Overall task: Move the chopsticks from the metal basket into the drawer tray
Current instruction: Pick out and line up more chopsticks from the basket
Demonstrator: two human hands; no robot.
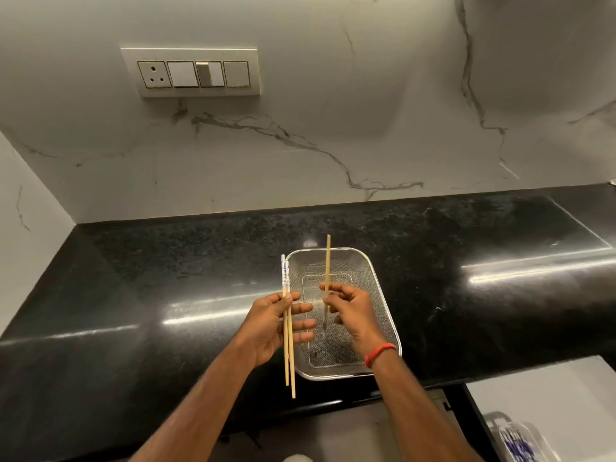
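Note:
A rectangular metal mesh basket [373, 278] sits on the black counter near its front edge. My left hand [273, 325] holds a pair of wooden chopsticks [289, 355] with blue-and-white patterned tops, upright, just left of the basket. My right hand [353, 315] is over the basket and pinches a single wooden chopstick [328, 261] that points up and away; its lower end looks blurred above the mesh floor. At the lower right an open drawer [550, 395] shows a clear tray [520, 438] with blue-patterned items in it.
The glossy black counter [166, 295] runs left and right, with a marble backsplash behind and a wall corner at the left. A switch panel [191, 73] is on the wall. My right wrist wears a red band [380, 354].

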